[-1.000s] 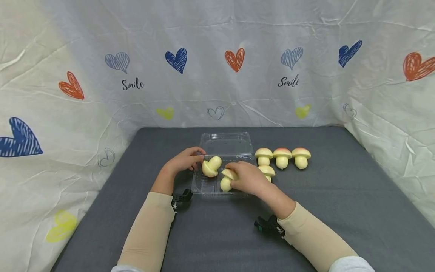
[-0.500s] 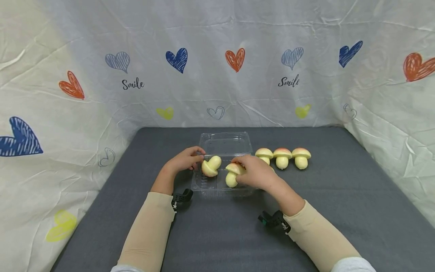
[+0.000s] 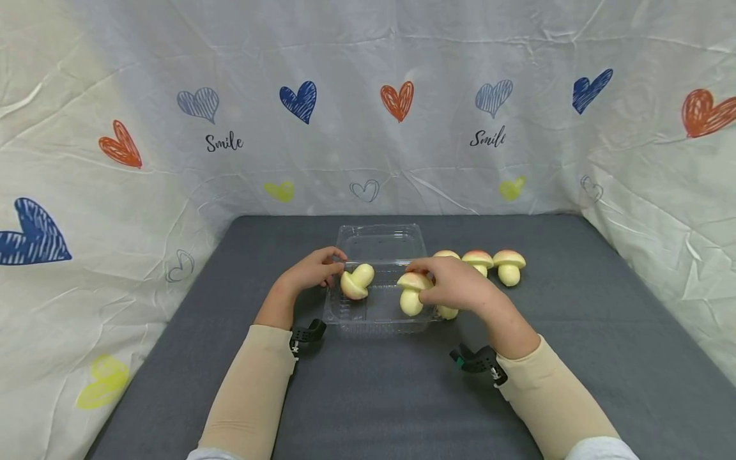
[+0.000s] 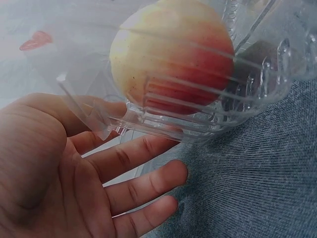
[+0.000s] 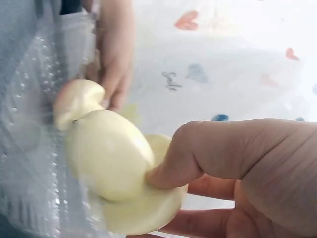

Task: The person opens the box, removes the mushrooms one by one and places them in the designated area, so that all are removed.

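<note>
A clear plastic clamshell box [image 3: 379, 310] lies on the table, lid folded back. My left hand [image 3: 313, 269] is at its left edge, pinching the rim between thumb and fingers. One toy mushroom [image 3: 354, 287] lies tilted in the box's left part; its red-and-yellow cap [image 4: 173, 59] shows through the plastic in the left wrist view. My right hand [image 3: 460, 284] holds another mushroom [image 3: 411, 303] over the box's right side, thumb against the stem [image 5: 111, 156] and fingers behind the cap. Just beyond that hand, a third mushroom [image 3: 446, 312] is mostly hidden.
To the right of the box, a row of mushrooms stands on the dark grey tablecloth [image 3: 575, 345], including one with a reddish cap [image 3: 477, 257] and one at the right end [image 3: 509, 259]. The lid [image 3: 381, 241] lies behind the box. A white heart-print curtain [image 3: 345, 153] closes off the back.
My right hand has moved to the right with its mushroom, from the middle of the box toward its right side, covering part of the mushroom row. The left hand has stayed in place.
</note>
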The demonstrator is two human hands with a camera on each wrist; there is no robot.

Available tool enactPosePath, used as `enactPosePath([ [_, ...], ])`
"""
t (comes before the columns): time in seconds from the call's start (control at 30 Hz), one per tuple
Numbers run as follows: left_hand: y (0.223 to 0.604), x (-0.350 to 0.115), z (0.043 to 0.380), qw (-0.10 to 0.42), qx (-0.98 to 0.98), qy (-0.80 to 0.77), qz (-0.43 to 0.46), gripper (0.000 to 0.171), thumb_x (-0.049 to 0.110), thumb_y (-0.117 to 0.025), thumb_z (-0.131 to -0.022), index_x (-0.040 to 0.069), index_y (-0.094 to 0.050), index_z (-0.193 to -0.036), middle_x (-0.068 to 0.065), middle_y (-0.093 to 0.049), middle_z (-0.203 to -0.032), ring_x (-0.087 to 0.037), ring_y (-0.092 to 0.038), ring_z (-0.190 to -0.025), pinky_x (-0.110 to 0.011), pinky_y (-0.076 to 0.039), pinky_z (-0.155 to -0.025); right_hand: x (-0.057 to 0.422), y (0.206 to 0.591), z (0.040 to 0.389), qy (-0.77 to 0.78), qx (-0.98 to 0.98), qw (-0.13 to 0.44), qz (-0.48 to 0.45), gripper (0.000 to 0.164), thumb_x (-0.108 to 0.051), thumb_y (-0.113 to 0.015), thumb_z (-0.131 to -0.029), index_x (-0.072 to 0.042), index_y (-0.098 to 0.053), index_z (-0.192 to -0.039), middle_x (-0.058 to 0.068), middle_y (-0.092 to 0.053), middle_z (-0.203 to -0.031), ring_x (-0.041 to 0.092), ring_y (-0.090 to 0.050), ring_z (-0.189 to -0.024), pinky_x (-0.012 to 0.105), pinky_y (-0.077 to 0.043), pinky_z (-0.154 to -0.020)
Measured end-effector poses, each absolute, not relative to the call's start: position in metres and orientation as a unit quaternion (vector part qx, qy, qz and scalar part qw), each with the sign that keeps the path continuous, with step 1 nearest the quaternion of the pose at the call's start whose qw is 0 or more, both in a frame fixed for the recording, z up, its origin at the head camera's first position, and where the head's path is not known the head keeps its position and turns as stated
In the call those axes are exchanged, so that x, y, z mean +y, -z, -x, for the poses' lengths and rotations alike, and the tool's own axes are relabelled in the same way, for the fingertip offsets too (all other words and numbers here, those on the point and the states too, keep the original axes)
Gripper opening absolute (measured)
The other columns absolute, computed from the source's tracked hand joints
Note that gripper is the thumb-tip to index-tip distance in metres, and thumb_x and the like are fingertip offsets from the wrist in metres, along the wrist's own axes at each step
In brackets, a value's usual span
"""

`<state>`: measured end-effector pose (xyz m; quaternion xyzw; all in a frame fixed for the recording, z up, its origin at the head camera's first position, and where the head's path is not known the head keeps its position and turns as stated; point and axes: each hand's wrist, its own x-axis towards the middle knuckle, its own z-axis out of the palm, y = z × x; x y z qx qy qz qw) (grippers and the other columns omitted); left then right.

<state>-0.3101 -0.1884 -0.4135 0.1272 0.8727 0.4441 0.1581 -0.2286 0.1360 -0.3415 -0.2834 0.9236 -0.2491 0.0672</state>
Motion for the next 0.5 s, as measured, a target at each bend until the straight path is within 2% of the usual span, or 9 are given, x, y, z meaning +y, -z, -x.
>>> enactPosePath([
  [0.1,0.413,-0.189,0.31,0.159,0.873,-0.444,-0.127,0.033,0.022,-0.053,-0.109,0.007,-0.054,-0.139,-0.012,-0.066,-0.109,-0.027,-0.065,-0.079,-0.038,-0.05,-0.071,0.143,0.338,0.228,0.243,0.928,0.075,0.271,0.052,-0.006,-0.066,-0.079,-0.01,-0.068,-0.131,0.002,-0.066,-0.108,0.018,-0.056,-0.081,0.038,-0.046,-0.071],
  [0.23,0.414,-0.189,0.31,0.161,0.872,-0.444,-0.127,0.033,0.022,-0.053,-0.109,0.008,-0.055,-0.138,-0.012,-0.066,-0.109,-0.026,-0.064,-0.078,-0.038,-0.05,-0.071,0.154,0.332,0.228,0.242,0.932,0.078,0.259,0.047,-0.007,-0.067,-0.079,-0.009,-0.071,-0.125,0.003,-0.066,-0.117,0.018,-0.06,-0.09,0.039,-0.048,-0.079],
  [0.37,0.414,-0.189,0.31,0.162,0.871,-0.446,-0.127,0.032,0.022,-0.053,-0.109,0.008,-0.055,-0.138,-0.012,-0.066,-0.11,-0.026,-0.064,-0.078,-0.038,-0.05,-0.071,0.164,0.326,0.23,0.238,0.933,0.077,0.258,0.045,-0.007,-0.067,-0.076,-0.01,-0.071,-0.121,0.001,-0.068,-0.11,0.018,-0.059,-0.085,0.037,-0.046,-0.077],
  [0.5,0.412,-0.189,0.309,0.162,0.871,-0.446,-0.127,0.032,0.022,-0.052,-0.109,0.008,-0.055,-0.138,-0.012,-0.066,-0.111,-0.026,-0.064,-0.078,-0.038,-0.05,-0.07,0.174,0.32,0.231,0.246,0.934,0.096,0.242,0.049,-0.006,-0.067,-0.077,-0.006,-0.067,-0.126,0.006,-0.069,-0.112,0.021,-0.058,-0.09,0.037,-0.046,-0.077],
])
